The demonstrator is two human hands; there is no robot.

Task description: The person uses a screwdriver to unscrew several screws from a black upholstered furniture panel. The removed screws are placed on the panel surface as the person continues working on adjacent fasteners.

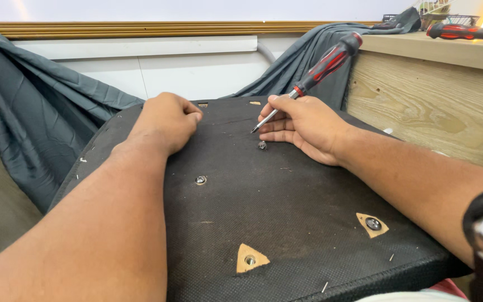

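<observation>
Right hand [308,131] fingers pinch a red-and-black screwdriver [322,67], tip on the black seat underside [286,223] just above a screw [262,145] beside those fingers. Left hand [166,120] is fisted on the fabric. All four fittings look seated; progress hard to judge.

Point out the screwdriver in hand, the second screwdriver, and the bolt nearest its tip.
held screwdriver [326,63], head view, red-black handle.
second screwdriver [460,31], head view, handle on wooden ledge.
nearest bolt [262,145], head view, its head.
</observation>
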